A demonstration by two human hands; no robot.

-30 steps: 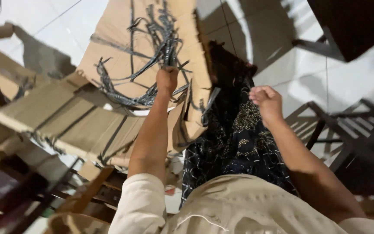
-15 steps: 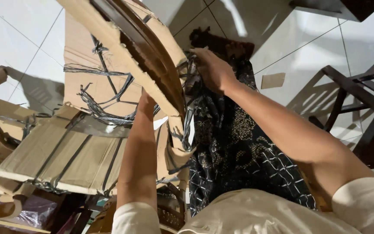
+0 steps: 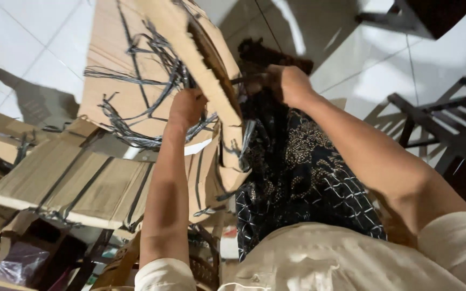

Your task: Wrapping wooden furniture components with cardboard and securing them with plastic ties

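Cardboard wrapping [image 3: 136, 70] remained bound by black plastic straps [image 3: 152, 102] — many loose, none visibly removed, so the stripping looked barely begun. Left hand [image 3: 186, 108] was closed on the straps at the panel's face; right hand [image 3: 289, 85] pinched its upper edge. Counted: two hands, one raised panel, one strapped bundle [image 3: 76, 183] below, dark wooden chair [image 3: 449, 124] nearby.

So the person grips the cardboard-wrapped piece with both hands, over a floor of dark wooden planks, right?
Not quite. The head view shows the floor is pale tile, not dark wooden planks. The rest holds: the left hand and right hand both grip the cardboard-wrapped piece, which is bound with dark straps.
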